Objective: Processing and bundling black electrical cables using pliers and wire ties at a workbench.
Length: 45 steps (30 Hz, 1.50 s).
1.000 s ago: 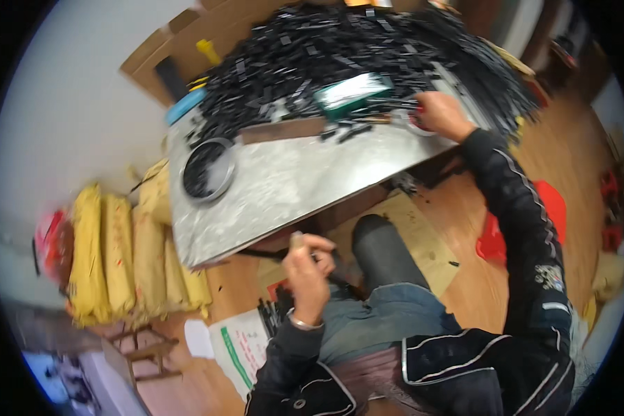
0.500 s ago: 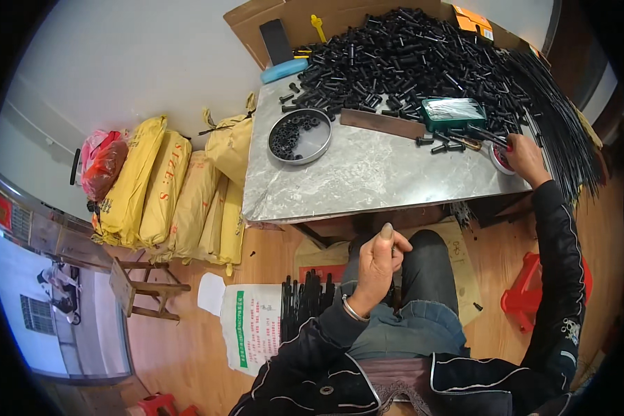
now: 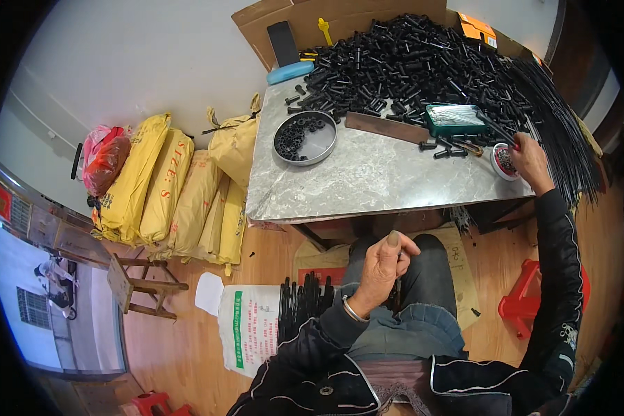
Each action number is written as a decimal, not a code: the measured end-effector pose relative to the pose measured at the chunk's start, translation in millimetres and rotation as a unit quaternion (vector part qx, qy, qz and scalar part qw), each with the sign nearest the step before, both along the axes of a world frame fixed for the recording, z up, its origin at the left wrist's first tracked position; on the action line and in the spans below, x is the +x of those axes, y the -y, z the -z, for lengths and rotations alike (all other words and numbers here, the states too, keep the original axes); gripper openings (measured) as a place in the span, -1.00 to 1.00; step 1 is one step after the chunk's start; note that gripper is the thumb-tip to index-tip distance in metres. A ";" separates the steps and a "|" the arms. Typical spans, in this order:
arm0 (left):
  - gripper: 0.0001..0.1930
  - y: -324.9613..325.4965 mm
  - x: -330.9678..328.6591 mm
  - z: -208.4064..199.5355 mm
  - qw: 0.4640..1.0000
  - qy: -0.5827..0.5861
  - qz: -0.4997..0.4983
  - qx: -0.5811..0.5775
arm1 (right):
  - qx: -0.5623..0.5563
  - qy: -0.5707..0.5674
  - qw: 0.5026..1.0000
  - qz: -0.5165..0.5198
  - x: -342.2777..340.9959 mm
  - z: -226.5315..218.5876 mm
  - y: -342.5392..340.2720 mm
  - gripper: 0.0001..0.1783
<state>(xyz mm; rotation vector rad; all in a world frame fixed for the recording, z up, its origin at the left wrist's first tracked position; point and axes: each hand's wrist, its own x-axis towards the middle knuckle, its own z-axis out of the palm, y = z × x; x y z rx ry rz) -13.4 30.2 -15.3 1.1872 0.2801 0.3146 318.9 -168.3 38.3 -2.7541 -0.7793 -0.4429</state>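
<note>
Your curled left hand [image 3: 380,273] hides its own palm; your right sleeve [image 3: 560,270] covers part of 1 red stool [image 3: 521,305]

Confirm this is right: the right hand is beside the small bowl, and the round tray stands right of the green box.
Not quite: the head view shows the round tray left of the green box; the right hand is beside the small bowl.

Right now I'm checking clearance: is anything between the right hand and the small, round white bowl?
Nothing visible does. The right hand is at the right rim of the small, round white bowl; a thin black rod slants past the bowl's far side.
</note>
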 end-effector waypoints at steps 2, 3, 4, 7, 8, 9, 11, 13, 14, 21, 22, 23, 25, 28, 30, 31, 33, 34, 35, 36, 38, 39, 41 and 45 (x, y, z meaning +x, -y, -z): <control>-0.34 -0.9 1.5 3.2 0.997 0.055 0.056 -0.006 | 0.079 -0.065 0.994 -0.031 13.4 21.3 11.2 -0.76; -0.34 -0.2 2.7 0.2 0.996 0.056 0.069 -0.010 | 0.160 -0.128 0.976 -0.069 18.1 29.3 24.7 -0.74; -0.33 -4.6 2.8 2.1 0.996 0.074 0.052 -0.009 | 0.204 -0.256 0.942 -0.076 -9.6 25.0 6.6 -0.74; -0.31 -10.4 -1.4 -0.7 0.994 0.106 0.026 0.003 | 0.299 -0.524 0.790 -0.108 -135.1 -17.9 -55.8 -0.76; -0.31 -12.8 -0.2 1.7 0.995 0.102 0.013 0.006 | 0.275 -0.565 0.752 -0.198 -149.2 -12.2 -64.0 -0.77; -0.32 -11.7 1.5 0.9 0.995 0.102 0.002 0.011 | 0.257 -0.457 0.784 -0.332 -156.5 13.8 -66.8 -0.80; -0.42 -13.3 1.6 1.5 0.990 0.136 -0.026 0.008 | 0.341 -0.636 0.638 -0.270 -202.6 -11.4 -87.9 -0.84; -0.42 -9.2 -1.3 -8.0 0.990 0.131 -0.061 0.000 | 0.382 -0.645 0.604 -0.270 -219.4 -1.1 -99.1 -0.86; -0.42 -8.9 -2.9 -7.5 0.989 0.126 -0.079 -0.016 | 0.400 -0.637 0.601 -0.270 -226.2 -0.7 -102.0 -0.84; -0.46 -8.2 -20.4 2.1 0.984 0.120 -0.130 0.005 | 0.423 -0.638 0.607 -0.213 -246.3 14.0 -112.9 -0.73; -0.46 -8.0 -20.9 2.4 0.984 0.121 -0.132 0.003 | 0.421 -0.638 0.608 -0.214 -247.8 14.9 -114.3 -0.73; -0.47 -7.6 -21.1 2.8 0.983 0.119 -0.140 0.001 | 0.427 -0.636 0.606 -0.216 -249.0 16.0 -115.6 -0.72; -0.48 -7.4 -21.4 3.2 0.982 0.117 -0.149 -0.003 | 0.432 -0.633 0.604 -0.218 -250.8 18.9 -117.1 -0.71; -0.48 -7.7 -21.9 3.6 0.981 0.116 -0.152 0.006 | 0.450 -0.603 0.618 -0.230 -253.6 19.8 -118.5 -0.70; -0.47 -7.4 -23.5 5.0 0.980 0.111 -0.162 0.017 | 0.466 -0.624 0.589 -0.217 -257.2 14.3 -121.7 -0.75; -0.47 -5.9 -23.2 4.5 0.980 0.112 -0.160 0.017 | 0.467 -0.622 0.590 -0.216 -259.6 17.2 -124.0 -0.75; -0.47 -2.0 -22.6 3.1 0.980 0.115 -0.160 0.039 | 0.544 -0.569 0.591 -0.180 -264.8 26.1 -130.9 -0.82; -0.47 1.3 -22.5 2.8 0.980 0.114 -0.159 0.039 | 0.544 -0.569 0.590 -0.179 -266.5 25.7 -132.4 -0.82; -0.47 5.4 -22.1 2.3 0.979 0.105 -0.170 0.042 | 0.533 -0.547 0.625 -0.164 -268.0 24.2 -133.3 -0.86; -0.47 7.5 -21.8 2.4 0.978 0.096 -0.181 0.046 | 0.521 -0.523 0.658 -0.149 -268.6 23.9 -133.3 -0.89; -0.47 7.7 -20.6 2.0 0.973 0.091 -0.196 0.079 | 0.473 -0.433 0.746 -0.180 -266.7 33.7 -132.9 -0.90; -0.47 7.0 -19.7 2.1 0.967 0.087 -0.213 0.112 | 0.415 -0.334 0.820 -0.210 -265.8 36.4 -132.6 -0.91; -0.45 1.2 -19.8 5.0 0.963 0.097 -0.211 0.138 | 0.407 -0.319 0.827 -0.220 -265.0 28.7 -132.3 -0.91; -0.43 -4.5 -25.6 7.2 0.987 0.089 -0.133 0.020 | 0.491 -0.530 0.669 -0.174 -261.9 14.7 -130.4 -0.87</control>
